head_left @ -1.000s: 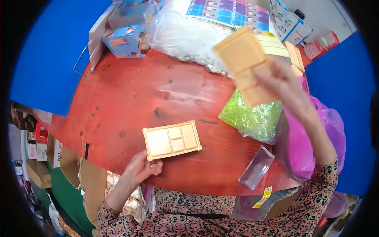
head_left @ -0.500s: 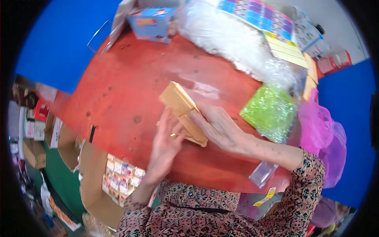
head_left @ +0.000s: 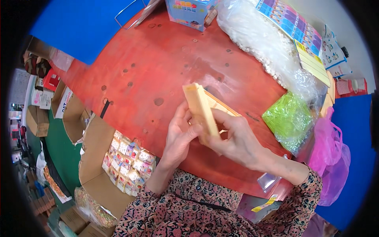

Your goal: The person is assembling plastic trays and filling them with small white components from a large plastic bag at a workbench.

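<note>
Two bare hands are held close together, both clamped on a pair of tan moulded pieces [head_left: 199, 108], which are raised over the table to the left of the green packet [head_left: 287, 118], the landmark for all that follows. By the left hand [head_left: 177, 136] the smooth face of the nearer piece is gripped; by the right hand [head_left: 239, 140] the lower end is grasped. The nearer piece is tilted and seen almost edge-on, while raised ribs and shallow compartments are shown on the one behind it; whether the two are locked together cannot be told.

Crinkled clear film is wrapped over the green packet. Above and to its left, a glossy bag of white pellets [head_left: 256, 43] is laid on the red tabletop [head_left: 138, 89], whose surface is marked with dark knots. Below it to the right, a limp pink bag [head_left: 327, 156] is bunched. Below it, a clear plastic case [head_left: 269, 181] is partly covered by the right forearm. Far to its lower left, small packs [head_left: 128, 162] are crowded in an open cardboard box [head_left: 98, 152].
</note>
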A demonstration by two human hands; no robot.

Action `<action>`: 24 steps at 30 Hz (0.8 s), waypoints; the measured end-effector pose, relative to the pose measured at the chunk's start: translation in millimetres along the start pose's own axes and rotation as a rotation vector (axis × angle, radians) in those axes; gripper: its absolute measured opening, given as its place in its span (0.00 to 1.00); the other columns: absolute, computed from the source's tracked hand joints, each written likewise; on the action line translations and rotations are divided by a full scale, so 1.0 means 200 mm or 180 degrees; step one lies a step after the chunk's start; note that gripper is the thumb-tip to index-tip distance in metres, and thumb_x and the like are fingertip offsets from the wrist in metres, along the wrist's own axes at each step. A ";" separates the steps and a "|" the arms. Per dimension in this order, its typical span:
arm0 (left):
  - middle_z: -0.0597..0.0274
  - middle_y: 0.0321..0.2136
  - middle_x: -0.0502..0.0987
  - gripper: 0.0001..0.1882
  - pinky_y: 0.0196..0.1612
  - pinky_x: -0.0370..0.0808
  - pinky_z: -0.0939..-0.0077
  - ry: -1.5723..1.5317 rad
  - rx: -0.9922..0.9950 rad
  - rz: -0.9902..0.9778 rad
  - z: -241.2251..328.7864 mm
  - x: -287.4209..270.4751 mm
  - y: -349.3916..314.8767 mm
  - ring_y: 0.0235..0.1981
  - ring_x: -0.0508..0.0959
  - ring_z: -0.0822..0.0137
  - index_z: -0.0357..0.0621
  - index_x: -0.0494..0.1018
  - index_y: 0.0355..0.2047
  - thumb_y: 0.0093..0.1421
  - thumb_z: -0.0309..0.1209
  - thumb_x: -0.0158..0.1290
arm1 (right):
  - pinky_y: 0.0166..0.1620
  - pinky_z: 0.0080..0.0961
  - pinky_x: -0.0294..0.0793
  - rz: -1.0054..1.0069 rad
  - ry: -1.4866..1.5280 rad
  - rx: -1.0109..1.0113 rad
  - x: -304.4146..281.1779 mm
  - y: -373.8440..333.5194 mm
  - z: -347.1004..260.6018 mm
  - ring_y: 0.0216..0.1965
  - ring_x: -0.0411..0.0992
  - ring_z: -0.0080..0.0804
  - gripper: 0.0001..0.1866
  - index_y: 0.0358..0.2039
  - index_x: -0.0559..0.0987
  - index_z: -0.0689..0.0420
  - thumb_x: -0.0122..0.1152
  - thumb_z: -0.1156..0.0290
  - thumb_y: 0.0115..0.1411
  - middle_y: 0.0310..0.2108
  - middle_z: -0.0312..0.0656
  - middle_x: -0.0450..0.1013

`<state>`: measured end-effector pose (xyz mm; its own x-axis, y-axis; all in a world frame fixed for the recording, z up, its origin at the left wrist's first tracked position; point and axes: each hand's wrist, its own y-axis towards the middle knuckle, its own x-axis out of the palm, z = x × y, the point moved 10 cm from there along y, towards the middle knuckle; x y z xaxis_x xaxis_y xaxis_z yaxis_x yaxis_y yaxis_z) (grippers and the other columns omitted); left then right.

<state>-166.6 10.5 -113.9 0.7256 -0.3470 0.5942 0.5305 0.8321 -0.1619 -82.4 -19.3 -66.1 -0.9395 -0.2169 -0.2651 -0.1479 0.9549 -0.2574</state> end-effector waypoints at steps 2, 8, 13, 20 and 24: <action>0.54 0.49 0.67 0.33 0.54 0.66 0.70 0.0042 0.0271 0.0000 0.02 -0.05 -0.02 0.51 0.68 0.66 0.35 0.54 0.58 0.57 0.35 0.54 | 0.39 0.21 0.72 -0.0066 0.0444 0.0253 0.02 0.01 0.06 0.36 0.71 0.21 0.21 0.48 0.68 0.66 0.59 0.72 0.54 0.37 0.39 0.73; 0.55 0.52 0.67 0.30 0.52 0.69 0.68 -0.1411 -0.0252 0.0350 -0.10 -0.13 -0.07 0.48 0.73 0.62 0.38 0.58 0.56 0.66 0.50 0.31 | 0.44 0.18 0.71 -0.0214 0.1241 0.0720 0.07 0.06 0.15 0.40 0.71 0.20 0.20 0.50 0.69 0.65 0.56 0.73 0.57 0.41 0.38 0.73; 0.57 0.47 0.69 0.39 0.49 0.71 0.67 -0.2308 -0.0242 -0.0705 -0.08 0.07 -0.01 0.47 0.72 0.63 0.43 0.57 0.57 0.60 0.62 0.25 | 0.35 0.20 0.69 0.0690 -0.1026 -0.0165 -0.03 0.08 0.00 0.31 0.70 0.23 0.17 0.45 0.72 0.64 0.58 0.73 0.55 0.29 0.38 0.72; 0.56 0.51 0.67 0.39 0.52 0.68 0.64 -0.1933 -0.0184 -0.0228 -0.08 -0.03 -0.03 0.51 0.69 0.62 0.43 0.55 0.58 0.60 0.62 0.27 | 0.23 0.20 0.69 0.0219 -0.1735 -0.1136 0.24 0.03 -0.25 0.20 0.70 0.28 0.07 0.29 0.75 0.63 0.63 0.77 0.50 0.22 0.40 0.71; 0.54 0.50 0.68 0.43 0.53 0.67 0.64 -0.1413 -0.0145 0.0147 -0.08 -0.08 -0.03 0.50 0.69 0.60 0.39 0.56 0.58 0.59 0.64 0.20 | 0.23 0.19 0.69 0.0408 -0.1377 -0.0769 0.22 0.09 -0.19 0.20 0.72 0.25 0.04 0.26 0.76 0.64 0.62 0.77 0.51 0.20 0.40 0.72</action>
<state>-174.9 3.3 -134.8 0.4958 -0.0823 0.8645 0.5280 0.8190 -0.2248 -138.1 -4.0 -46.1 -0.7483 -0.1103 -0.6541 -0.1551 0.9878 0.0109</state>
